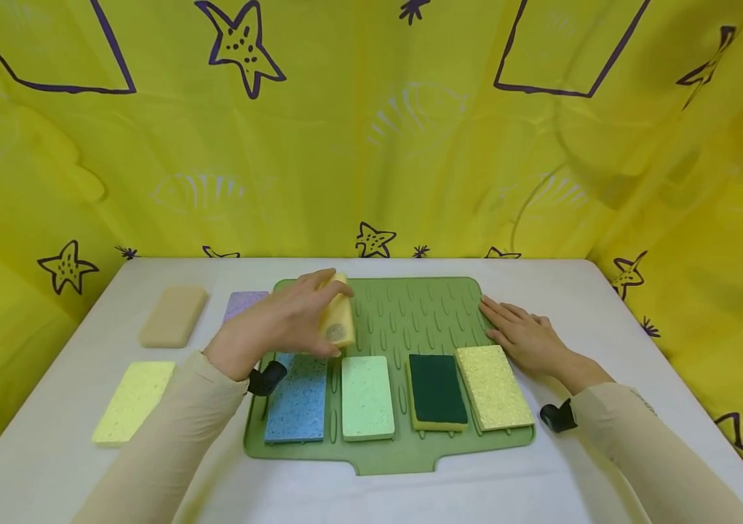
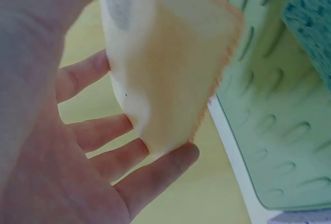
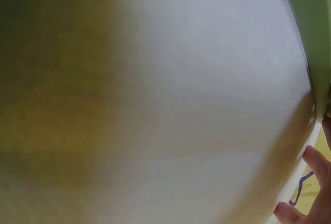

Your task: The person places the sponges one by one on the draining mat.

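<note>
My left hand point(image 1: 292, 314) grips a pale yellow sponge point(image 1: 340, 320) by its ends, thumb at one end and fingers at the other. The sponge is tilted on edge over the back left of the green ridged mat point(image 1: 417, 313) and has a round grey spot near one end. In the left wrist view the fingertips curl onto the edge of the sponge point(image 2: 170, 63). My right hand point(image 1: 525, 338) rests at the mat's right edge, fingers extended and holding nothing. In the right wrist view only a few of its fingers show.
Along the mat's front lie a blue sponge point(image 1: 295, 407), a mint green sponge point(image 1: 367, 399), a dark green scouring sponge point(image 1: 438, 391) and a speckled yellow sponge point(image 1: 494, 387). Left of the mat are beige point(image 1: 173, 316), purple point(image 1: 243, 303) and light yellow sponges point(image 1: 135, 402). A yellow curtain point(image 1: 371, 145) hangs behind.
</note>
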The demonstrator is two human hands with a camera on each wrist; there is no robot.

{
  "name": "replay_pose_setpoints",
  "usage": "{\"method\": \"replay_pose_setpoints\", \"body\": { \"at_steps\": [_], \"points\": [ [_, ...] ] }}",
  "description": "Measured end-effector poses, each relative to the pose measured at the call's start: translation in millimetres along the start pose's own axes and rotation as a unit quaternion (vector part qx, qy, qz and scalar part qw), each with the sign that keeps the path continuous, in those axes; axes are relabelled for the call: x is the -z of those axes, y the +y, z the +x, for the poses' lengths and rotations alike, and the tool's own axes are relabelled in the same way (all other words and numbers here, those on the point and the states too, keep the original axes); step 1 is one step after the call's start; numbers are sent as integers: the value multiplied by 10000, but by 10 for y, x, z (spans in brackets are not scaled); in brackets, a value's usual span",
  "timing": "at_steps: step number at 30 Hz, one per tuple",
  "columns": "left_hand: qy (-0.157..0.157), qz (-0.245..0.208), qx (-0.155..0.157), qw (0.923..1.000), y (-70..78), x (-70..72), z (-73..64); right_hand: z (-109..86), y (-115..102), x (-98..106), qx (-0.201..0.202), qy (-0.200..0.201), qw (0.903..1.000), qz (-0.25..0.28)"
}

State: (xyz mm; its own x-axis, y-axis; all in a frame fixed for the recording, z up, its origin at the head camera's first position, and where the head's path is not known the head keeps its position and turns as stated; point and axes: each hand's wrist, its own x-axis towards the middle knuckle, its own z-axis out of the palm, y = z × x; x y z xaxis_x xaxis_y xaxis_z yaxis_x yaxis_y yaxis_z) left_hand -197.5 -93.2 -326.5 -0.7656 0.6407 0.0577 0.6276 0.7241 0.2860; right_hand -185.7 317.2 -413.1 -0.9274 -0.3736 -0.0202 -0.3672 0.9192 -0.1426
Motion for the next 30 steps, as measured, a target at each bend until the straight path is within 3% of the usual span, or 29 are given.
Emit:
{"method": "replay_pose_setpoints", "body": {
  "at_steps": [11,15,21,30],
  "points": [
    [-633,-282,11,9976,201,-7,256,31,43,-18,32,48,9999,-105],
    [-720,-286,-77,9970,271,-23,307,48,41,5,72,101,9997,-188],
    [-894,-223,85,9957,342,-57,346,70,13,16,133,-39,9999,-33],
    [-904,-89,-68,9958,407,-57,435,88,42,45,-479,-424,9971,411]
  ]
}}
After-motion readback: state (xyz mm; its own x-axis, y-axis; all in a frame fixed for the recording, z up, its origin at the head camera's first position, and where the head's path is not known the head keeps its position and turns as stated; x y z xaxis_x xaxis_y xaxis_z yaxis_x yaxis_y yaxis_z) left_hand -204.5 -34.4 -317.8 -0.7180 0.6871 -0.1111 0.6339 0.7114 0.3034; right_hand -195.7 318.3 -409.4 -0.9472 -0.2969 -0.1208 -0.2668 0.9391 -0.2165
